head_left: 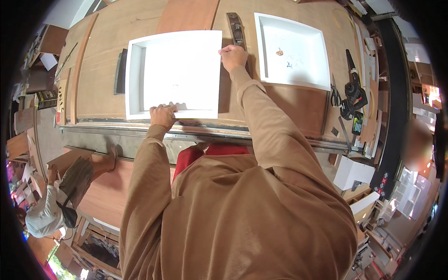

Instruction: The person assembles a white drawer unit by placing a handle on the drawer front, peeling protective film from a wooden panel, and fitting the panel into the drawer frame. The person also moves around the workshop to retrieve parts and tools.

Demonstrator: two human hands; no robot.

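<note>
1. Clock faces run from picture centre, 12 at the top. We have the left white tray point(186, 60) at 11 o'clock, lying flat on the wooden bench point(100, 60), hollow side up.
2. Left hand point(163, 115), 10 o'clock: fingers bent over the tray's near wall, fingertips reaching just inside. We call it a hold on that wall; how firm, we can't tell.
3. Right hand point(234, 57), 12 o'clock: mostly closed, thumb and fingers drawn together at the tray's right edge, towards the far corner. We can't tell if it pinches the rim or some small thing against it.
4. Progress, our judgement: tray looks put together, floor in and white, walls seen clearly at its 9 and 6 o'clock sides. Glare washes out the rest, so we can't confirm finish or joints. One small mark shows on the floor.
5. Left to do: attention seems to be on the right edge, so we log the handling as unfinished. How much remains, we can't tell.
6. Right white tray point(298, 42), 1 o'clock: also walled, no hand on it. We see a small brown curl point(279, 52), a blue mark point(289, 65) and specks inside.
7. Between the trays, 12 o'clock: what looks like a hand plane point(236, 31). Scissors point(335, 98) and a black power tool point(354, 91), kind unclear, both 2 o'clock.
</note>
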